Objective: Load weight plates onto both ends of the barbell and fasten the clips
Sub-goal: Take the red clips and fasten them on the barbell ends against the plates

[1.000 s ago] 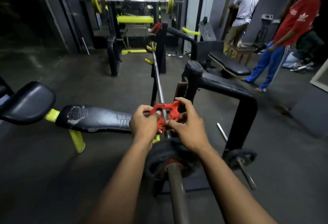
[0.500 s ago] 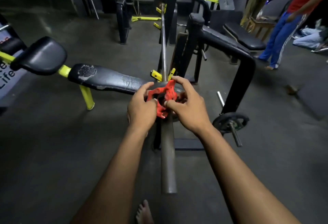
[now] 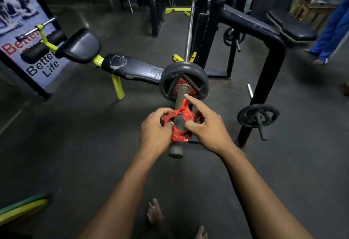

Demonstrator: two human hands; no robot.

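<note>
We stand at the near end of the barbell [image 3: 179, 117], which lies in the yellow hooks [image 3: 193, 57] of the black rack [image 3: 272, 36] and runs away from us over the bench [image 3: 132, 68]. One dark weight plate [image 3: 184, 82] is already on this end, pushed far up the sleeve, and a smaller red disc shows behind its spokes around the bar. Our left hand [image 3: 155, 131] and our right hand [image 3: 206, 127] both hold the red clip [image 3: 179, 123]. The clip is around the sleeve, near the tip of the bar and well apart from the plate, with bare metal between them. The left fingers are curled on its left side; the right thumb and bent fingers pinch its right side, while the right index finger is stretched forward toward the plate. Its lever seems to stand up, so we judge it is not locked yet. For this end, the loading looks done, and what is left is to slide the clip up until it touches the plate and to close it. The far end of the bar is mostly hidden by the rack; something dark and round is there, but we cannot tell whether it is a plate on the bar or whether a clip is there. Other plates [image 3: 257, 116] hang on pegs of the rack at our right.
</note>
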